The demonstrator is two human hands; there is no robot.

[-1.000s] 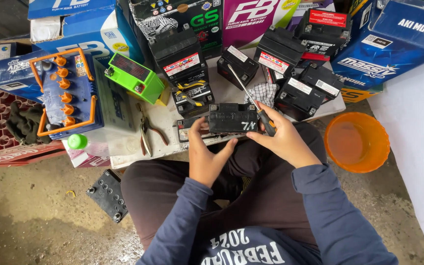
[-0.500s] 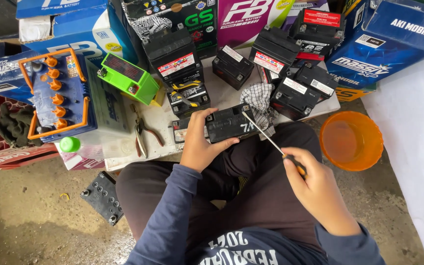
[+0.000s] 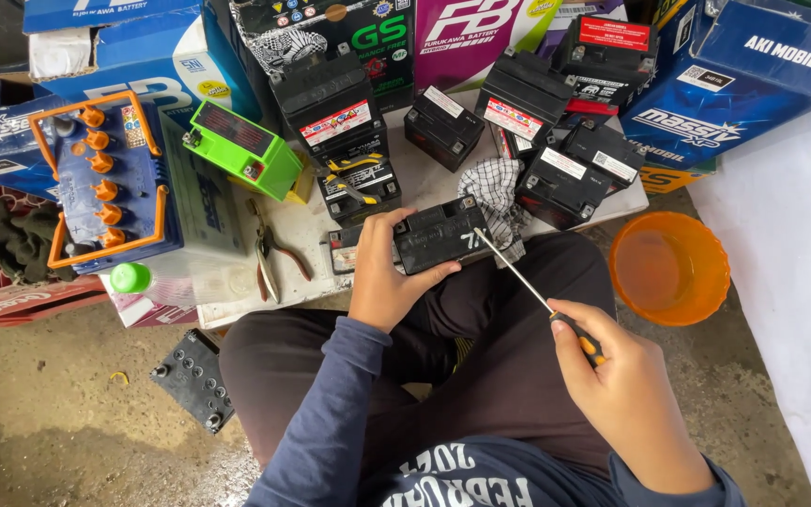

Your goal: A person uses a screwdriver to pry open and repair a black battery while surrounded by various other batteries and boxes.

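Observation:
My left hand (image 3: 382, 277) grips a small black battery (image 3: 443, 233) at the front edge of a low white board (image 3: 302, 272), above my lap. My right hand (image 3: 626, 399) is closed on the handle of a long screwdriver (image 3: 527, 286). Its thin metal shaft slants up and left, and its tip rests at the battery's right end. A checked cloth (image 3: 495, 192) lies just behind the battery.
Several black batteries (image 3: 443, 127) and a green one (image 3: 237, 145) crowd the board, with pliers (image 3: 269, 253) at its left. A blue battery with orange caps (image 3: 110, 188) stands far left. An orange bowl (image 3: 668, 268) sits right; a black lid (image 3: 194, 380) lies on the ground.
My right hand pulled back from the battery toward my lap, drawing the screwdriver out along its length. The left hand kept its hold on the battery.

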